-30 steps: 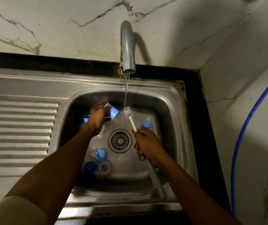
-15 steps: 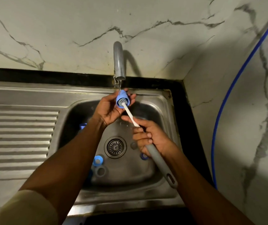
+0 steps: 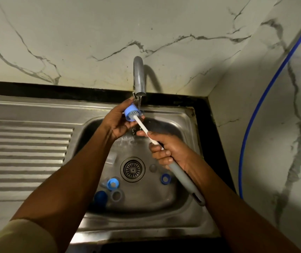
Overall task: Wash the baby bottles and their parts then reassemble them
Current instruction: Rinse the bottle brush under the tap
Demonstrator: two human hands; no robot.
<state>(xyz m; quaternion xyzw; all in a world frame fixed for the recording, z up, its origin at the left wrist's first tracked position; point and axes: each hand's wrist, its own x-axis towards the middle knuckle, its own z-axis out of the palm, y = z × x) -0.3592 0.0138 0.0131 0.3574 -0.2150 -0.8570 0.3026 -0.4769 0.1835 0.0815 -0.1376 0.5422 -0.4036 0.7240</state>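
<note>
Two hands up over the sink [image 3: 186,115] on my feed, both busy. L hand [image 3: 117,123] sits just under the tap [image 3: 139,77], its fingers [image 3: 126,104] curled round a light-blue bottle collar [image 3: 129,111], thumb on the near side, collar's open end turned toward the R. R hand [image 3: 173,152] grips the bottle brush [image 3: 142,125] where the white shaft meets the grey handle, fingers [image 3: 157,148] wrapped tight round it, index laid out along the shaft. Brush runs diagonally up-left, bristle head pushed into the collar's mouth; grey handle end sticks out below the hand toward the basin's near-R corner. Thin stream of water [image 3: 140,102] drops from the spout onto the collar's R edge, w/ splash showing on the basin floor below the hands. Other parts lie loose in the basin: light-blue ring [image 3: 112,183] just near-L of the drain [image 3: 132,169], dark-blue cap [image 3: 100,197] and grey ring [image 3: 116,195] side by side nearer me, approx touching. R of the drain, a small grey disc [image 3: 153,168] and a dark-blue ring [image 3: 165,178], the latter just beside the brush handle. Can't tell if any clear pieces lie among them, too dim. Ridged drainboard [image 3: 23,152] spans the L side. Blue hose [image 3: 255,115] curves down the marble wall [image 3: 91,33] at R. Beige sleeve [image 3: 18,236] shows bottom-L
</note>
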